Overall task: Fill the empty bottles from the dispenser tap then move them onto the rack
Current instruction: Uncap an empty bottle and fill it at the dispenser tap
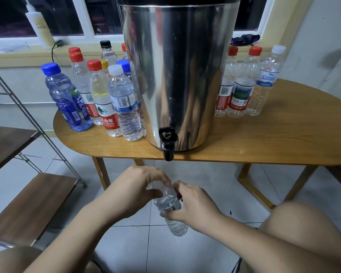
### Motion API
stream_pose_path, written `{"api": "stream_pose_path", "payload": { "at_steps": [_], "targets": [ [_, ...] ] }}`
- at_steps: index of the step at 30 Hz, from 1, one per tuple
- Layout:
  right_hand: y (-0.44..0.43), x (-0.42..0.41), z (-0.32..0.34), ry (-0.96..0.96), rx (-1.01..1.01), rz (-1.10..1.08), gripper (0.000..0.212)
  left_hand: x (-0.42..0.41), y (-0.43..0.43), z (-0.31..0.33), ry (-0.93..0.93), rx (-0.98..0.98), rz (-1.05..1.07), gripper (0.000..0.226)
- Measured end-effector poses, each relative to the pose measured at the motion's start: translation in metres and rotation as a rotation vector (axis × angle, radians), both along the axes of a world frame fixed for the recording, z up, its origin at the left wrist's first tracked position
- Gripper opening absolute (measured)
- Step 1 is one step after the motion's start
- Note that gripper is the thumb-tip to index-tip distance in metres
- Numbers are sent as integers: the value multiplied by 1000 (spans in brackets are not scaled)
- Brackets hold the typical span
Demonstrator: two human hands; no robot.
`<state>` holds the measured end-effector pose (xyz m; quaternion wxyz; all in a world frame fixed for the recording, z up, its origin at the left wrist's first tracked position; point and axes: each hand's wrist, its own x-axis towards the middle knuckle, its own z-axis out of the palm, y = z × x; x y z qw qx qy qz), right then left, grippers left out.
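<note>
Bottle (170, 211) x1: R hand (193, 205) grips body, L hand (142, 186) grips top; 3 bottles (242, 85) right of dispenser (177, 66).

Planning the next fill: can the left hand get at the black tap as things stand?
Likely yes, once freed: the left hand grips the top of the bottle below the tap, with open air between them. The right hand holds the bottle's body.

Both bare forearms reach in from the lower edge and meet near the middle. The left grip (144, 186) is curled palm-down over the top of a bottle (177, 227), its fingertips closed round the cap end. The right grip (193, 207) wraps round the bottle's body, thumb across the front.
</note>
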<state>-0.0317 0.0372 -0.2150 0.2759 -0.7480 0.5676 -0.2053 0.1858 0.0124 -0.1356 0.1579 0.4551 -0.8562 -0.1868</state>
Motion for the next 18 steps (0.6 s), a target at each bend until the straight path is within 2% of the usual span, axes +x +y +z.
{"api": "stream_pose_path", "payload": {
  "at_steps": [6, 11, 18],
  "targets": [
    [-1, 2, -1, -14, -11, 4, 53, 0, 4, 1, -89, -113, 119, 51],
    [-1, 0, 0, -6, -15, 2, 55, 0, 2, 5, -70, -51, 58, 25],
    [-2, -3, 1, -22, 5, -16, 59, 1, 1, 6, -33, -37, -34, 26]
  ]
}}
